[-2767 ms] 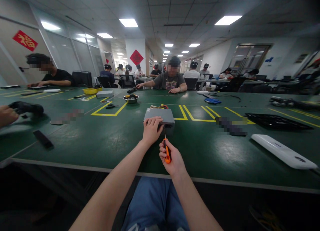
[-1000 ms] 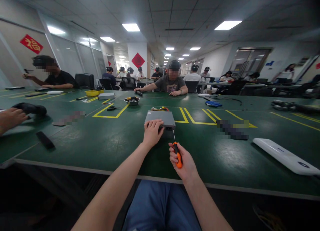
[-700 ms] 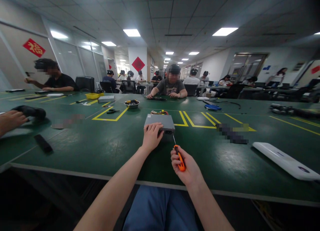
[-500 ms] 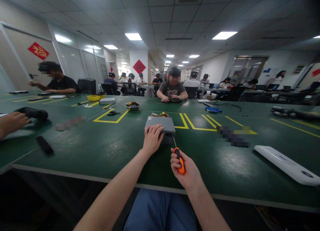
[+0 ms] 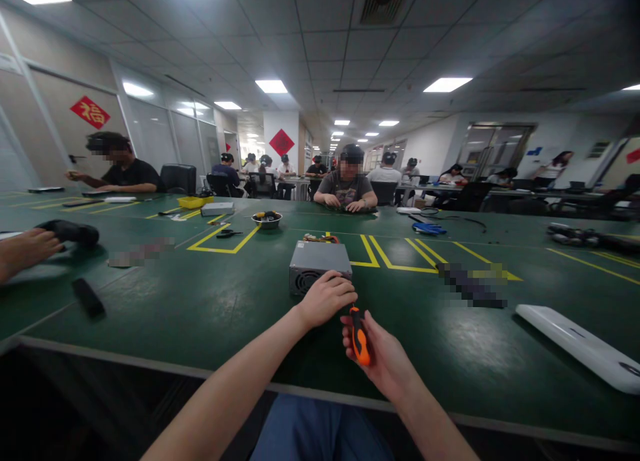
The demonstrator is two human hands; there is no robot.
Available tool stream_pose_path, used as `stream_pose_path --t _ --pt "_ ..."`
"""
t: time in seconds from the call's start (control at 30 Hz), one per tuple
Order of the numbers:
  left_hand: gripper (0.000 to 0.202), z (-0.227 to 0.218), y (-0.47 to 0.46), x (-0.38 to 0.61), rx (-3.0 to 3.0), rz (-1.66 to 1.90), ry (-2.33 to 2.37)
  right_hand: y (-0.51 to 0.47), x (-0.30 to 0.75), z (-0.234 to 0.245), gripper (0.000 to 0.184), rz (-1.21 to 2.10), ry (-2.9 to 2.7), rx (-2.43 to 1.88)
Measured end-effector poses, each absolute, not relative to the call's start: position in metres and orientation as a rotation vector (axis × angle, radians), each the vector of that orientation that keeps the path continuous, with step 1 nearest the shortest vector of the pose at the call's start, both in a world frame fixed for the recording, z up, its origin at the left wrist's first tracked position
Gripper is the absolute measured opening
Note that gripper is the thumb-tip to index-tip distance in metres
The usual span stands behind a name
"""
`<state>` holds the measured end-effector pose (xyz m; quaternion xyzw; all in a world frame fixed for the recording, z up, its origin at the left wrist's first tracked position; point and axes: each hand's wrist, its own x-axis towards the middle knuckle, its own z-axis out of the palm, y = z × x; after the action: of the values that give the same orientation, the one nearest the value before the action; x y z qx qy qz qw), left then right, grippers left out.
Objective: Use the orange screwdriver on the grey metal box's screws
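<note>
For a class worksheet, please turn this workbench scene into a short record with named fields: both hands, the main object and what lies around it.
Surface: green table with yellow lines
Main object: grey box, fan grille facing the wearer, coloured wires at its far side
Left grip: over the box's near right corner
Right grip: around an orange-and-black screwdriver
Screwdriver tip: not distinguishable
Farther left: metal bowl holding small items
Right side: long white object
Left edge: another person's hand on a black object

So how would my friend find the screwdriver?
On the big green table, find the grey metal box. Just in front of it, the right hand holds the screwdriver, whose bright orange-and-black handle sets it apart from the grey box.
</note>
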<state>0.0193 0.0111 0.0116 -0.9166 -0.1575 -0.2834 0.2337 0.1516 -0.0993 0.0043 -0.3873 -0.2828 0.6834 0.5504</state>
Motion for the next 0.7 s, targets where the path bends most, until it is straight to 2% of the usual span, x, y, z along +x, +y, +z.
stream_pose_path --t 0.07,0.17,0.23,0.3,0.37,0.47,0.6,0.7 --pt "0.022 0.012 0.012 0.02 -2.524 -0.793 -0.449 -0.102 0.168 -0.002 0.025 1.227 -1.019 -1.151" --pt "0.026 0.011 0.011 0.022 -2.553 -0.808 -0.493 -0.106 0.193 -0.001 0.054 0.381 -1.661 -1.073" --pt "0.027 0.011 0.009 0.023 -2.577 -0.81 -0.527 -0.106 0.204 0.006 0.05 -0.036 -2.109 -0.865" --pt "0.029 0.011 0.007 0.023 -2.611 -0.788 -0.558 -0.101 0.211 0.012 0.051 -0.307 -2.423 -0.633" --pt "0.029 0.013 0.004 0.022 -2.631 -0.789 -0.596 -0.092 0.214 0.015 0.045 -0.431 -2.521 -0.48" --pt "0.035 0.018 0.002 0.013 -2.622 -0.84 -0.637 -0.077 0.215 0.012 0.037 -0.389 -2.548 -0.452" --pt "0.041 0.022 0.007 -0.009 -2.39 -1.136 -0.993 -0.066 0.211 0.0 0.02 -0.514 -2.495 -0.493" --pt "0.037 0.019 0.013 -0.02 -2.385 -1.102 -1.121 -0.068 0.205 -0.003 0.019 -0.455 -2.474 -0.503"
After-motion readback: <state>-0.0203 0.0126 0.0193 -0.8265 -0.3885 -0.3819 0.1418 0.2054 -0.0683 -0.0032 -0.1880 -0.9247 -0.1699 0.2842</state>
